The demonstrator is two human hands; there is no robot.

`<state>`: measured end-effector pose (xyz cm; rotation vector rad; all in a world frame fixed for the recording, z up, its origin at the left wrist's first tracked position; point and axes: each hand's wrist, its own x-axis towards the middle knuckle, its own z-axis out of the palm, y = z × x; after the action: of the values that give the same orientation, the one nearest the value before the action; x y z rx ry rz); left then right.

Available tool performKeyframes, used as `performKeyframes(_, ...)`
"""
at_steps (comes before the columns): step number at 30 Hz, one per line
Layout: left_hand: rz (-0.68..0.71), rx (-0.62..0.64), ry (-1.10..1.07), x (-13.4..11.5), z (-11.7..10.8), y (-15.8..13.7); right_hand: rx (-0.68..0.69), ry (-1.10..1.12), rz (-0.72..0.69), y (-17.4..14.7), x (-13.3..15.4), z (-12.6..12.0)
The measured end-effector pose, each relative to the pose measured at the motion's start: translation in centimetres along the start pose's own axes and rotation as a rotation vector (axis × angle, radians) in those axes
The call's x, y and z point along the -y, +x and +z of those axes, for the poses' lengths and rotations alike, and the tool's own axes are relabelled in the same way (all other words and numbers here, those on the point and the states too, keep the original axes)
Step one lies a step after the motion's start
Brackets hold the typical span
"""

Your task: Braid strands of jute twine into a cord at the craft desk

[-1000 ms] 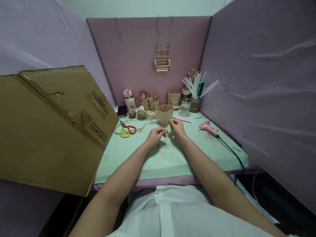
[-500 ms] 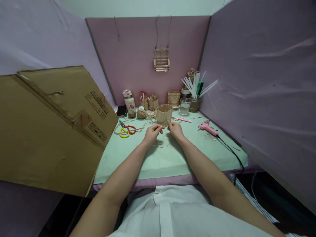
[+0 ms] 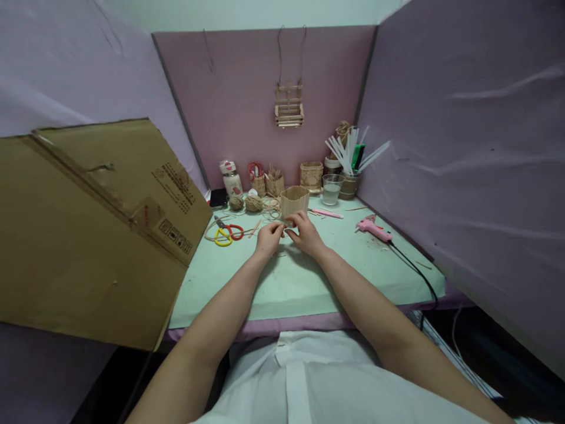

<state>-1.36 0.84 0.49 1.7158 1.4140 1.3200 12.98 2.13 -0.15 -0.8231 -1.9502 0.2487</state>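
Both hands meet over the mid-desk [image 3: 304, 285]. Left hand [image 3: 267, 239]: fingers pinched narrow, tips together; we cannot tell whether anything sits between them. Right hand [image 3: 308, 237]: palm down, fingers curved and thumb set a little apart, tips facing the left hand's. Anything in that gap is too small for us to name.

Nearest thing: a slatted wooden container [image 3: 295, 201], upright on the desk just beyond the right fingers, mouth up.

Left of it we note two twine balls [image 3: 253, 204], loose strands lying between them and the container. Nearer us on that side, scissors [image 3: 225, 228] with one yellow and one red handle, a short wooden stick [image 3: 255, 228] just beside. To the right, a pink pen [image 3: 329, 213] lies flat; farther right, a pink glue gun [image 3: 375, 230], its black cord [image 3: 412, 268] trailing over the desk edge.
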Motion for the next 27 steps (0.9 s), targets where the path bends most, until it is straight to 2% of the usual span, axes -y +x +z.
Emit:
performKeyframes(8,0.041,0.014,0.048,0.48,0.14,0.06,-0.03,-0.065,-0.007,0.1,-0.11,-0.21)
performKeyframes(14,0.074,0.026,0.088,0.19,0.12,-0.16,-0.06,0.093,0.097,0.36,-0.38,0.19)
performKeyframes(19,0.094,0.043,0.04,0.53,0.26,0.09,-0.128,0.302,0.248,0.64,-0.37,0.51)
performKeyframes(25,0.108,0.098,0.022,0.16,0.58,0.13,-0.148,0.563,0.569,0.77,-0.21,0.69)
performKeyframes(27,0.106,0.113,0.018,-0.02,0.7,0.02,-0.16,0.626,0.634,0.78,-0.4,0.61)
